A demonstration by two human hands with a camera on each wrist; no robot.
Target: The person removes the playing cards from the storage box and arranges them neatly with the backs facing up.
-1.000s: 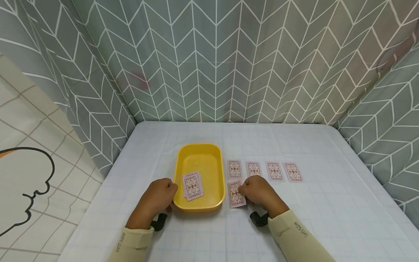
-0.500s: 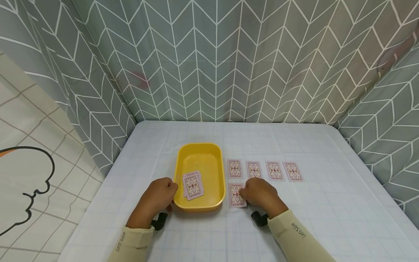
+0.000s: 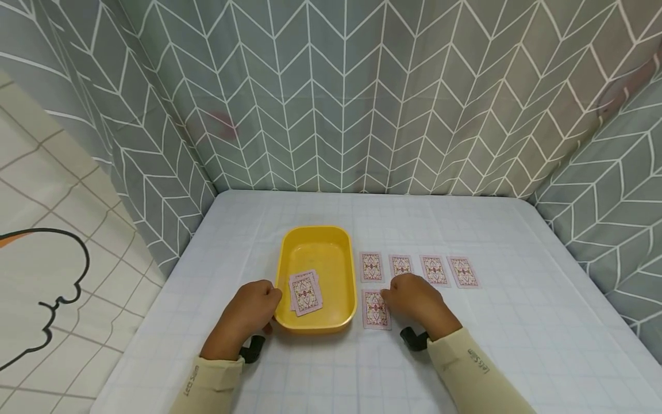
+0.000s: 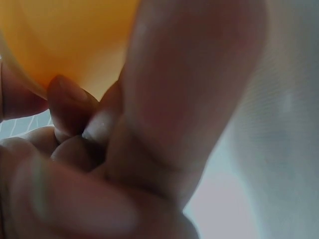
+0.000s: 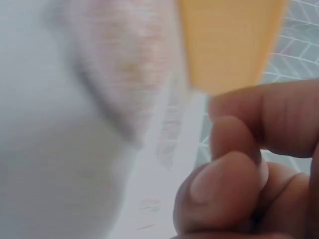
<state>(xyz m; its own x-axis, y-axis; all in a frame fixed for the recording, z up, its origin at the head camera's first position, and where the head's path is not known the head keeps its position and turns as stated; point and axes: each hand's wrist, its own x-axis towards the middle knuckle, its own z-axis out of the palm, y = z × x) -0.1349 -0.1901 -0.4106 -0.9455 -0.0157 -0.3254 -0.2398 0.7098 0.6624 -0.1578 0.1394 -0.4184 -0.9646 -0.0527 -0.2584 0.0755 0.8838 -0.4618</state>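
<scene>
My left hand grips the near-left rim of the yellow tray. In the left wrist view its fingers bend at the orange-looking tray wall. Two or so overlapping cards lie in the tray, patterned backs up. Right of the tray, a playing card lies face down on the table. My right hand is at this card's upper right corner, overlapping it in the head view. In the right wrist view the card is blurred and apart from the curled fingers, which hold nothing.
Several face-down cards form a row behind the right hand: the leftmost card, a partly covered card, then a card and the rightmost card. White cloth covers the table; a patterned curtain stands behind.
My right hand has let go of the lower card and moved slightly right and up. The card now lies straighter under the leftmost one. The left hand stays on the tray.
</scene>
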